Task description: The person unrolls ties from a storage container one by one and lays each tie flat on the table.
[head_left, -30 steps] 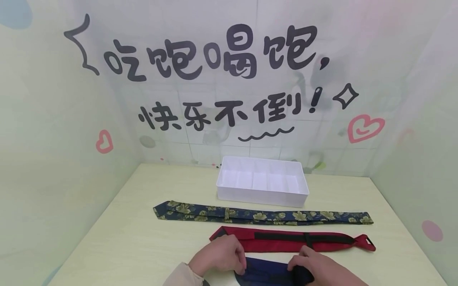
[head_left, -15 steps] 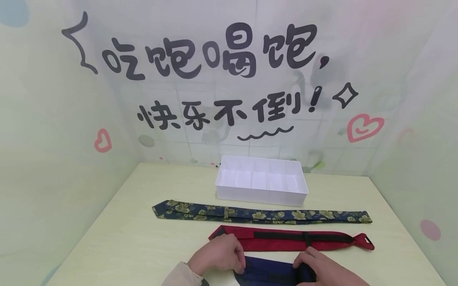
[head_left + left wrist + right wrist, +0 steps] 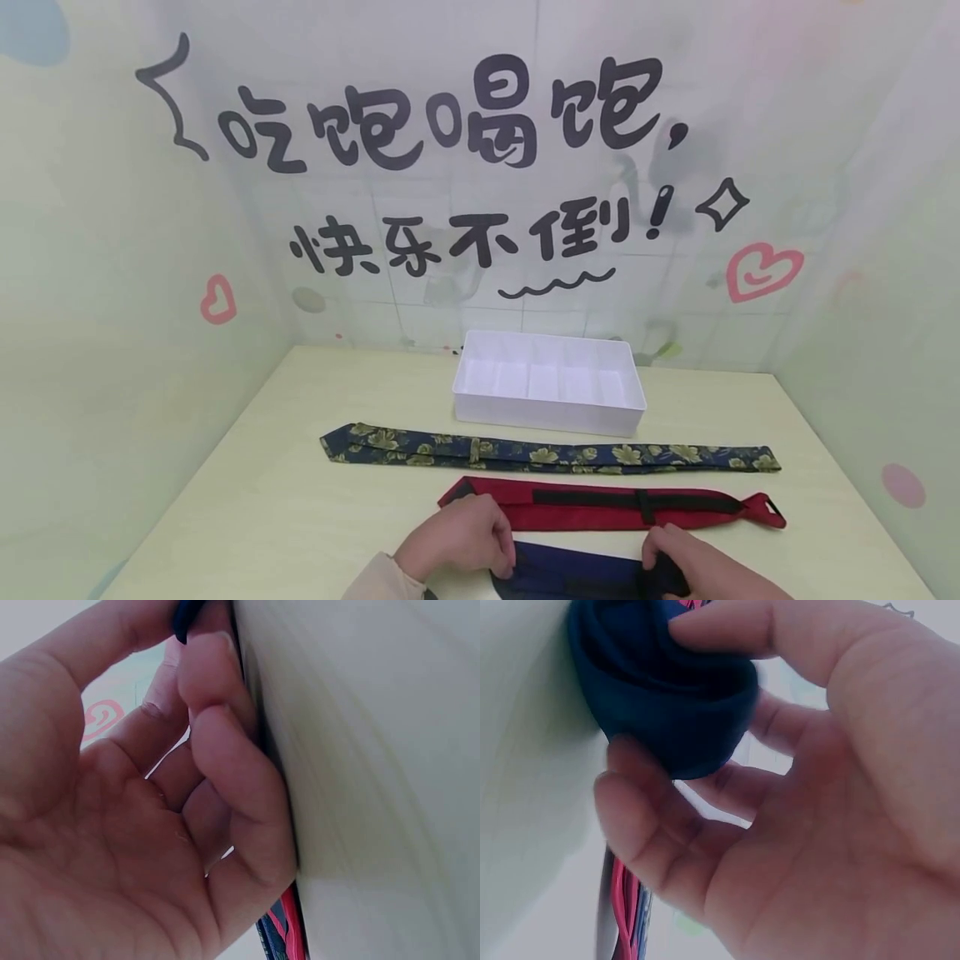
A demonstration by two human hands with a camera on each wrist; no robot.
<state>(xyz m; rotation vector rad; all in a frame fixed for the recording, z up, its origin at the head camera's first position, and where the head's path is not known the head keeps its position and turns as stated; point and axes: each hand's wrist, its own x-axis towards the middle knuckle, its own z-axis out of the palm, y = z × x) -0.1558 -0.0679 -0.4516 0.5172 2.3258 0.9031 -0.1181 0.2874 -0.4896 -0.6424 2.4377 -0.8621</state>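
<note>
A navy tie (image 3: 566, 570) lies near the front of the table, partly cut off by the head view's lower edge. My left hand (image 3: 463, 535) pinches its left end between thumb and forefinger; in the left wrist view just a dark blue tip (image 3: 186, 621) shows at the fingertips. At the right end my right hand (image 3: 701, 563) grips a folded or rolled portion. That curved bundle of navy cloth (image 3: 667, 727) sits between thumb and fingers in the right wrist view. Just behind the hands lies a red tie (image 3: 592, 507) with a black strip and a black loop.
Farther back a navy tie with gold flowers (image 3: 555, 450) stretches across the table. Behind it stands a white box (image 3: 547, 412) with several compartments. Walls printed with writing and hearts (image 3: 763, 272) close in the table (image 3: 262, 500) at the back and sides.
My right hand has slid to the right along with the bundled end of the navy tie, and more flat cloth shows between the hands. My left hand stays in place.
</note>
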